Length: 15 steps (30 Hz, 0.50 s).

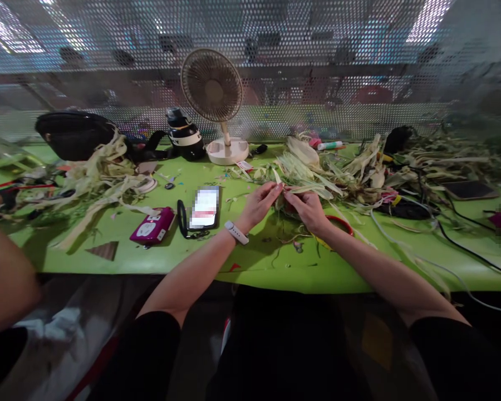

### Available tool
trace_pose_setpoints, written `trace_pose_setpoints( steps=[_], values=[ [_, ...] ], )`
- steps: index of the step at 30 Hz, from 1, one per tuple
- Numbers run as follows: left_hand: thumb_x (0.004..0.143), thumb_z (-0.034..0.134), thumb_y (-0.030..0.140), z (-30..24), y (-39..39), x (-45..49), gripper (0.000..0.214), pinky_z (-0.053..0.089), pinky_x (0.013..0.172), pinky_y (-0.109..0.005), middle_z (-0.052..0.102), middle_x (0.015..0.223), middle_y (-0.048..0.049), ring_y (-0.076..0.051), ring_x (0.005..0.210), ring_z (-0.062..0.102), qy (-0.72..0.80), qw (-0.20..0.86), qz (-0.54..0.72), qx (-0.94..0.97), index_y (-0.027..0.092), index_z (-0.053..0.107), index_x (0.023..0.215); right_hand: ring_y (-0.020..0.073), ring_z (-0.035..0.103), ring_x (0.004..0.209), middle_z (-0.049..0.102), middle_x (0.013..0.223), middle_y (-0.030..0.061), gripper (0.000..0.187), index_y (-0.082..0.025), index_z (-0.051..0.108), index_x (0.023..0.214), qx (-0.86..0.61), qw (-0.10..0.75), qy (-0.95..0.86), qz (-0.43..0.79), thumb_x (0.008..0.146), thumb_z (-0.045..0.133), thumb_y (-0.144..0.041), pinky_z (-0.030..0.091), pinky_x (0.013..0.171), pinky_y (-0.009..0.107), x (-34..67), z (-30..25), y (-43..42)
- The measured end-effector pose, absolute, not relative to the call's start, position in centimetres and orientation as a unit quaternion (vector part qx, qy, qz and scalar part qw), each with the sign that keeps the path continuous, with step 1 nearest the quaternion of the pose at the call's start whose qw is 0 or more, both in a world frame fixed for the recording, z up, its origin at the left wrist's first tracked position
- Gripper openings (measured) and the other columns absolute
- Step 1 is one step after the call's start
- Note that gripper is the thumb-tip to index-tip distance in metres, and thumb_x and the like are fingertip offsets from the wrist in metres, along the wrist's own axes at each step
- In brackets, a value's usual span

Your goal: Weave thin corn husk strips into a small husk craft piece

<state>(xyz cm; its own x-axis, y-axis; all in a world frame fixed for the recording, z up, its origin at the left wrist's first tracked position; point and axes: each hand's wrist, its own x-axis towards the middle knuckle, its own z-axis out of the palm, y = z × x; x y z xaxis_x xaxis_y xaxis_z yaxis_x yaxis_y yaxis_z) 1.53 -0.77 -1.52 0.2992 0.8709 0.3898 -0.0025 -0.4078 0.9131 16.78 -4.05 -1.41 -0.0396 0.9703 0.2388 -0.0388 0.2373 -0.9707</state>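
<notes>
My left hand (259, 205), with a pale watch band on its wrist, is closed in a pinch above the green table. A thin strip of corn husk (278, 176) stands up at its fingertips. Close beside it, my right hand (308, 209) is also pinched, its fingertips almost meeting the left ones. Another pale husk strip (315, 188) runs by the right fingers, though I cannot tell whether they grip it. Just beyond both hands lies a heap of corn husks (303, 156). A red and yellow loop, perhaps a scissor handle (341, 223), shows partly behind my right forearm.
Left of my hands lie a lit phone (205, 207) and a purple device (153, 225). Behind stand a fan (227, 150), a black bottle (186, 139) and a black bag (77, 133). Cables (455, 236) cross the right side. Another person's arm (4, 267) reaches in at left.
</notes>
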Motion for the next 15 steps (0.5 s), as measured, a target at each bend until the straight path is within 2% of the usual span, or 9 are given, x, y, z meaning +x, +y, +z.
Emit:
trace_pose_setpoints(
  steps=[3, 6, 10, 12, 15],
  values=[
    [0.083, 0.069, 0.052, -1.4, -0.7, 1.6, 0.035, 0.042, 0.062, -0.026, 0.058, 0.07, 0.0, -0.011, 0.066, 0.05, 0.314, 0.471, 0.477, 0.672, 0.018, 0.066, 0.077, 0.01, 0.05, 0.049, 0.06, 0.062, -0.0046, 0.046, -0.022, 0.056, 0.087, -0.419, 0.572, -0.534, 0.462, 0.067, 0.079, -0.056, 0.04, 0.048, 0.026, 16.8, -1.5, -4.0],
    [0.083, 0.07, 0.045, -1.3, -0.7, 1.5, 0.028, 0.044, 0.067, -0.025, 0.06, 0.071, 0.0005, -0.011, 0.068, 0.051, 0.333, 0.486, 0.481, 0.649, 0.017, 0.065, 0.077, 0.0126, 0.055, 0.05, 0.062, 0.064, -0.0042, 0.045, -0.024, 0.051, 0.091, -0.426, 0.575, -0.516, 0.47, 0.07, 0.076, -0.054, 0.041, 0.048, 0.028, 17.2, -1.4, -3.7],
    [0.087, 0.065, 0.033, -1.1, -0.8, 1.5, 0.019, 0.045, 0.068, -0.024, 0.059, 0.069, 0.0013, -0.01, 0.067, 0.052, 0.338, 0.51, 0.495, 0.617, 0.017, 0.063, 0.077, 0.0108, 0.051, 0.051, 0.058, 0.064, -0.0046, 0.035, -0.023, 0.055, 0.087, -0.452, 0.606, -0.5, 0.422, 0.073, 0.072, -0.05, 0.038, 0.048, 0.027, 17.6, -1.3, -3.4],
    [0.088, 0.064, 0.033, -1.0, -0.9, 1.5, 0.018, 0.044, 0.066, -0.024, 0.06, 0.071, 0.001, -0.01, 0.066, 0.051, 0.333, 0.518, 0.499, 0.61, 0.018, 0.065, 0.079, 0.0108, 0.049, 0.052, 0.056, 0.063, -0.0047, 0.034, -0.023, 0.057, 0.085, -0.444, 0.607, -0.508, 0.42, 0.071, 0.074, -0.049, 0.039, 0.049, 0.027, 17.4, -1.5, -3.3],
    [0.083, 0.072, 0.037, -1.1, -0.7, 1.4, 0.02, 0.044, 0.066, -0.025, 0.064, 0.076, -0.0003, -0.01, 0.069, 0.052, 0.328, 0.53, 0.485, 0.613, 0.017, 0.068, 0.082, 0.0113, 0.05, 0.053, 0.058, 0.064, -0.0037, 0.033, -0.022, 0.06, 0.084, -0.428, 0.589, -0.528, 0.436, 0.07, 0.076, -0.047, 0.04, 0.051, 0.027, 17.3, -1.9, -3.1]
  ],
)
